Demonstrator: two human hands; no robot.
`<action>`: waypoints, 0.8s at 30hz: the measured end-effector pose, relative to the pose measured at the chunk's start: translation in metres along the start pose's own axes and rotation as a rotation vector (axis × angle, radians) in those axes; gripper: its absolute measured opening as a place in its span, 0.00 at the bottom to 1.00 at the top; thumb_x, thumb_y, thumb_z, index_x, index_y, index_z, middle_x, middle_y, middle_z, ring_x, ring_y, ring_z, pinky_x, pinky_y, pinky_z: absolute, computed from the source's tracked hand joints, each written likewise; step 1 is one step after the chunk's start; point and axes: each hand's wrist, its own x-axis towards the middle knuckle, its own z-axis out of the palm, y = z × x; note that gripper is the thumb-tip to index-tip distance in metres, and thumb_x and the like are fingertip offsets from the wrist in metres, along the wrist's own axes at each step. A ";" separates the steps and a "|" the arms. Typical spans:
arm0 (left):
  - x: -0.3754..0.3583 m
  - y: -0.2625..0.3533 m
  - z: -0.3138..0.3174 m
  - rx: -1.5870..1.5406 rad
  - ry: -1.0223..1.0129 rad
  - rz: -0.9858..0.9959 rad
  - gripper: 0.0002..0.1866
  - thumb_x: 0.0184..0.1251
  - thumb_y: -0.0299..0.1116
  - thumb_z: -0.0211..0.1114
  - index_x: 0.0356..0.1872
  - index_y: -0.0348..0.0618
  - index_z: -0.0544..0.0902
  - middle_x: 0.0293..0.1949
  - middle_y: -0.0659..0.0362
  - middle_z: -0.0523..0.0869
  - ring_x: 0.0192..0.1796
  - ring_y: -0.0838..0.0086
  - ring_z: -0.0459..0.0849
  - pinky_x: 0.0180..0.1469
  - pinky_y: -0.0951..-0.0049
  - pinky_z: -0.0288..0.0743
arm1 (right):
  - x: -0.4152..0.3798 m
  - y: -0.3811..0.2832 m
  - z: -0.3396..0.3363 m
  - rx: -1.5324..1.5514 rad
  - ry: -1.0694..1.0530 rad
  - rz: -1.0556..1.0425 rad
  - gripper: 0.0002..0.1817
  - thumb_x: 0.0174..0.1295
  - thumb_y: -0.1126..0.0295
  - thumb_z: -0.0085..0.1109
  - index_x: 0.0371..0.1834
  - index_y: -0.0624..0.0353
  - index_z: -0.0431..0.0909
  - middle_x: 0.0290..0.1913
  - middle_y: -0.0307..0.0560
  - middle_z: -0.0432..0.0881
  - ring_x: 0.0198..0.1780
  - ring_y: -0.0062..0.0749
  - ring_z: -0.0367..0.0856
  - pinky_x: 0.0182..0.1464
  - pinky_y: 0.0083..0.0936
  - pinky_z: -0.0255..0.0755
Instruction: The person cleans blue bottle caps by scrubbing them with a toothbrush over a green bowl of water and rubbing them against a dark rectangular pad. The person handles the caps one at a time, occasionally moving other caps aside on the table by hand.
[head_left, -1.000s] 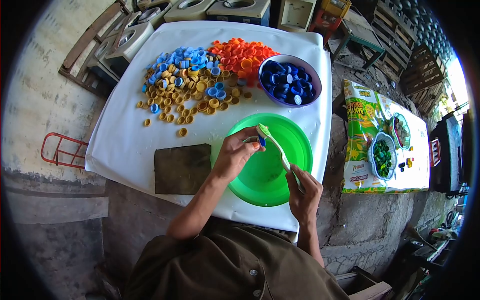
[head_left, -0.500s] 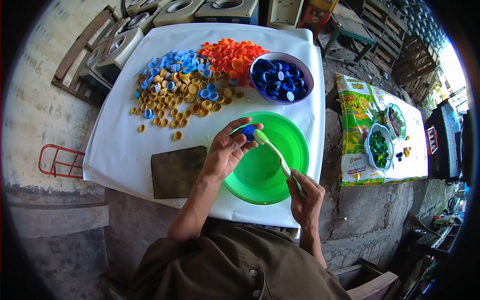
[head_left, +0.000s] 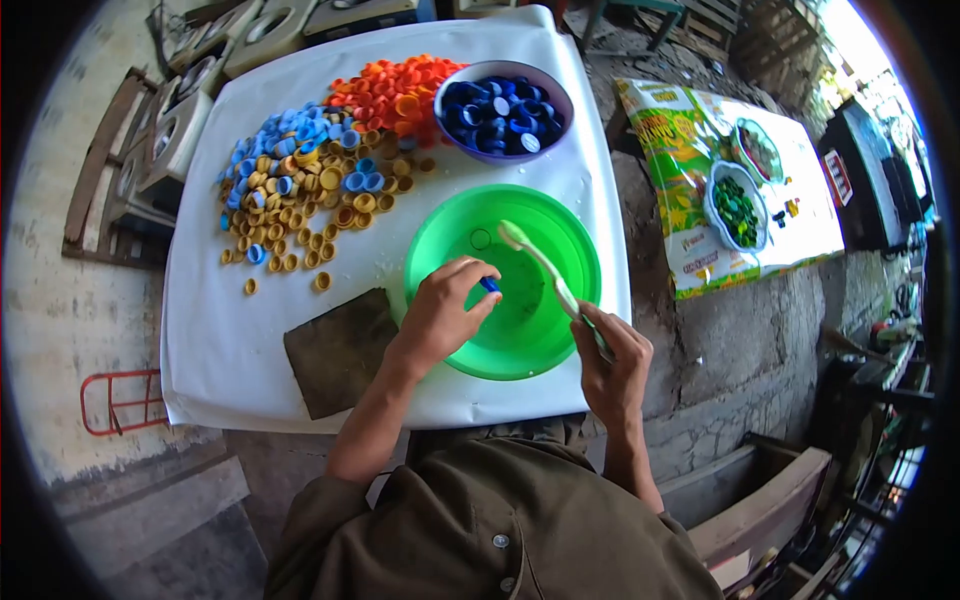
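My left hand (head_left: pixel 447 308) pinches a dark blue bottle cap (head_left: pixel 489 285) between thumb and fingers, over the left part of a green basin (head_left: pixel 425 232). In my right hand (head_left: pixel 613 357) is a pale green and white toothbrush (head_left: pixel 549 270), gripped by its handle. Its bristle head points up and left, over the basin and apart from the cap. A small dark ring shape shows inside the basin. Behind the basin stands a purple bowl (head_left: pixel 566 92) full of dark blue caps (head_left: pixel 500 115).
Orange caps (head_left: pixel 395 95), light blue caps (head_left: pixel 285 135) and yellow-brown caps (head_left: pixel 318 215) lie heaped on the white-covered table (head_left: pixel 235 370). A dark cloth (head_left: pixel 340 352) lies at the front. On the right, a lower table (head_left: pixel 690 262) carries a bowl of green caps (head_left: pixel 737 212).
The cap has moved down and been turned in my left hand. The toothbrush has come away from it. The whole view has shifted and rotated.
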 end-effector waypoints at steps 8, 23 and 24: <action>0.002 -0.008 0.005 0.148 -0.092 0.108 0.14 0.65 0.22 0.65 0.52 0.40 0.84 0.46 0.50 0.85 0.52 0.55 0.82 0.57 0.61 0.76 | -0.022 -0.014 0.003 -0.088 0.109 0.100 0.11 0.63 0.78 0.66 0.48 0.64 0.85 0.28 0.53 0.84 0.25 0.38 0.83 0.30 0.29 0.72; -0.012 -0.010 -0.050 -0.282 0.152 0.246 0.11 0.69 0.19 0.59 0.48 0.33 0.85 0.51 0.49 0.85 0.54 0.65 0.85 0.53 0.70 0.80 | -0.049 -0.034 0.018 -0.178 0.252 0.138 0.13 0.62 0.79 0.66 0.50 0.62 0.85 0.27 0.49 0.81 0.23 0.37 0.78 0.26 0.33 0.70; -0.021 -0.013 -0.052 -0.336 0.180 0.200 0.11 0.70 0.19 0.58 0.48 0.32 0.85 0.52 0.49 0.84 0.54 0.66 0.84 0.54 0.71 0.80 | -0.051 -0.028 0.016 -0.182 0.179 0.157 0.12 0.62 0.79 0.66 0.49 0.62 0.85 0.27 0.49 0.82 0.24 0.38 0.79 0.27 0.32 0.70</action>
